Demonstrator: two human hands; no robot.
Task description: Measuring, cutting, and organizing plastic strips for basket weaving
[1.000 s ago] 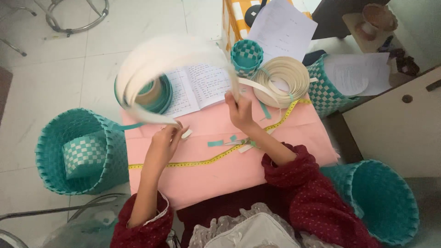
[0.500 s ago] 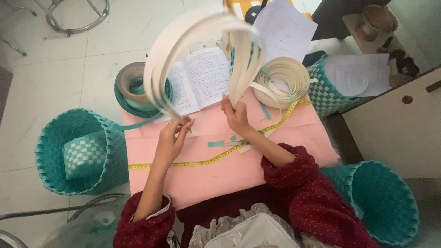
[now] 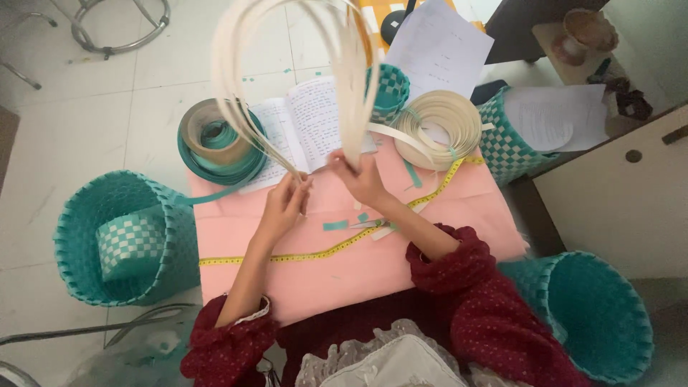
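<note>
A pale tiled floor [image 3: 93, 86] surrounds a low pink work surface [image 3: 373, 265], seen from above, with a yellow measuring tape [image 3: 315, 252] running across it from about eight o'clock toward two o'clock. At the centre, the left hand [image 3: 285, 204] and the right hand [image 3: 364, 179] each pinch one end of a bundle of cream strips [image 3: 287, 50], fingers closed around the bunched ends, so the strips bow up in a tall loop toward twelve o'clock. Behind the hands lies an open book [image 3: 308, 122]. At ten o'clock sits a teal strip roll [image 3: 218, 143]; at one o'clock a cream strip roll [image 3: 438, 125] and a small woven teal cup [image 3: 387, 89]. A large teal basket [image 3: 122, 236] stands at nine o'clock, another teal basket [image 3: 588, 315] at four o'clock. Small teal offcuts [image 3: 335, 225] lie near the tape.

The loop looks springy and under tension. If either pinch loosens, the strips would likely snap open and fan out, possibly sweeping the book or knocking the small cup. Single strips could also slide out of the bunch and leave the ends uneven.
</note>
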